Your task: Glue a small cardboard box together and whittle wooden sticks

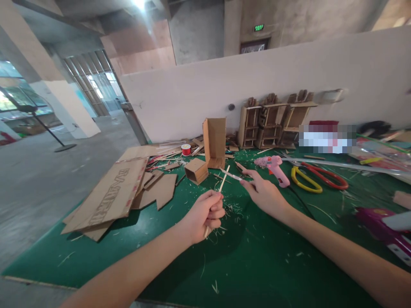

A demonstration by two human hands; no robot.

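My left hand (pixel 205 214) is closed in a fist round a thin wooden stick (pixel 224 178) that points up and away over the green mat (pixel 160 239). My right hand (pixel 261 190) pinches a small craft knife (pixel 231 175), its blade laid against the upper part of the stick. Fine wood shavings lie scattered on the mat under both hands.
A small open cardboard box (pixel 196 170) and a taller cardboard piece (pixel 214 142) stand just beyond the stick. Flat cardboard sheets (pixel 112 194) lie left. A pink glue gun (pixel 274 167), yellow and red scissors (pixel 316 179), a red spool (pixel 186 149) and cardboard models (pixel 272 122) sit behind.
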